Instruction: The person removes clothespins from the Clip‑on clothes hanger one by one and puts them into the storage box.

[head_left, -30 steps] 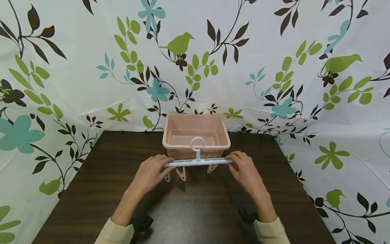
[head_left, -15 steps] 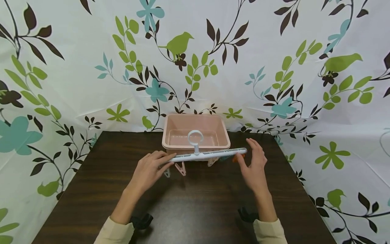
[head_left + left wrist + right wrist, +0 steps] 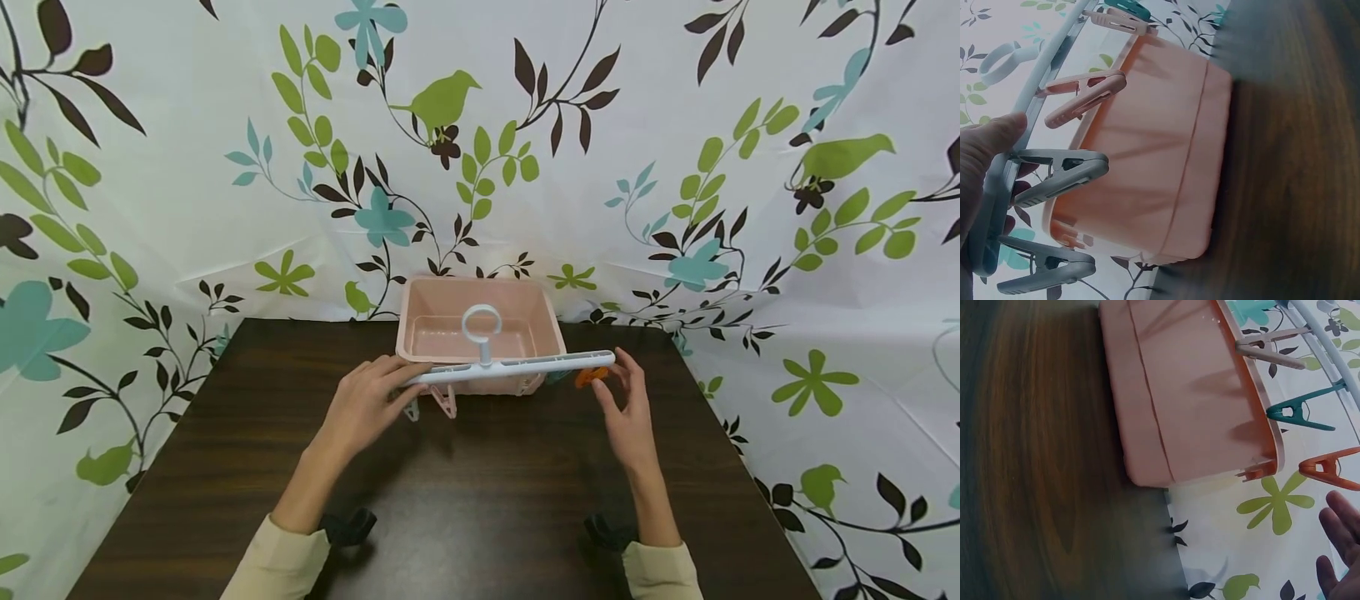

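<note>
A pale blue clip hanger (image 3: 525,364) with a ring hook is held up level in front of the pink tub. My left hand (image 3: 365,402) grips its left end, thumb on top of the bar. Below the bar hang a pink clothespin (image 3: 1085,97), grey clothespins (image 3: 1063,178), a teal clothespin (image 3: 1302,412) and an orange clothespin (image 3: 1329,469). Beside the bar's right end is my right hand (image 3: 632,417), fingers loosely spread. In the right wrist view its fingertips (image 3: 1337,503) lie just short of the orange clothespin.
The pink tub (image 3: 480,286) stands at the back of the dark wooden table (image 3: 480,500), behind the hanger. A patterned white cloth (image 3: 480,100) hangs behind and around the table.
The right hand has let go of the bar's right end and moved outward beside it. The left hand has lifted the hanger higher, its hook now overlapping the tub's inside.
</note>
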The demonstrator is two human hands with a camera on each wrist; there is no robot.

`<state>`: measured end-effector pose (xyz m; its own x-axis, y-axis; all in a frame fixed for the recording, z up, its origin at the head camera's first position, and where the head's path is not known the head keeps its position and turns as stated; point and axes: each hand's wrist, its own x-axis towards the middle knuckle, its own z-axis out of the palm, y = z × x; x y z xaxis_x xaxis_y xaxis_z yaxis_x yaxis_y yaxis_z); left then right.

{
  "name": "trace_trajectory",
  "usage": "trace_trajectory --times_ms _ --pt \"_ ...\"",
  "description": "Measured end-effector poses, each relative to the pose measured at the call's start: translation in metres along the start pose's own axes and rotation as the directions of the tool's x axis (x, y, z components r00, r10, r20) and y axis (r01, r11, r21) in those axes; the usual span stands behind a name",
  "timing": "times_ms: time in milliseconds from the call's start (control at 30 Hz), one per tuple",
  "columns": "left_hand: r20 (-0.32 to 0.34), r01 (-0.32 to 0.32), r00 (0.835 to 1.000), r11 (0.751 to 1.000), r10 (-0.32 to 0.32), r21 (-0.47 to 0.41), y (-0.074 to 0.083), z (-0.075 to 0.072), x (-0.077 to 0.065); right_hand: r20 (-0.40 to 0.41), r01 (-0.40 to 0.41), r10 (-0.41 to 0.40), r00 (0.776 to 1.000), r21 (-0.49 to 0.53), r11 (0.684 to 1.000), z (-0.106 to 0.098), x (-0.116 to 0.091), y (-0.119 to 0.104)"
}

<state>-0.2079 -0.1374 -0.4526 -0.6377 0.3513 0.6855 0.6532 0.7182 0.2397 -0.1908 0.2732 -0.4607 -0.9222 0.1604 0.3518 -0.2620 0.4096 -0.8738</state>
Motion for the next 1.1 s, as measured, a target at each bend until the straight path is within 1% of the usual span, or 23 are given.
trace_trajectory --times_ms 100,333,467,633,700,933,1100 --pt "-0.015 -0.003 1.0 1.0 0.003 -0.011 -0.001 -0.002 0.005 0.016 -0.006 0.005 1.0 0.023 1.0 0.001 0.001 -0.001" --pt "-0.045 -0.017 0.999 0.999 0.016 -0.033 -0.004 -0.004 0.013 0.053 -0.029 0.021 0.998 0.157 0.987 0.002 0.004 -0.004" --pt "-0.036 0.005 0.999 0.998 -0.007 -0.065 -0.003 -0.004 0.013 0.051 -0.043 0.034 0.998 0.187 0.981 0.002 0.004 -0.005" --pt "-0.014 0.046 0.999 0.993 -0.047 -0.106 0.0 -0.003 0.01 0.082 -0.061 0.045 0.996 0.203 0.977 0.004 0.004 -0.005" --pt "-0.015 0.047 0.999 0.992 -0.049 -0.113 0.001 -0.003 0.01 0.095 -0.067 0.048 0.994 0.211 0.975 0.005 0.004 -0.005" --pt "-0.039 0.017 0.999 0.993 -0.022 -0.116 0.0 -0.003 0.013 0.079 -0.078 0.06 0.995 0.245 0.966 0.007 0.004 -0.008" --pt "-0.047 0.015 0.999 0.993 -0.02 -0.119 -0.001 -0.003 0.014 0.056 -0.054 0.04 0.998 0.28 0.959 0.007 0.004 -0.009"
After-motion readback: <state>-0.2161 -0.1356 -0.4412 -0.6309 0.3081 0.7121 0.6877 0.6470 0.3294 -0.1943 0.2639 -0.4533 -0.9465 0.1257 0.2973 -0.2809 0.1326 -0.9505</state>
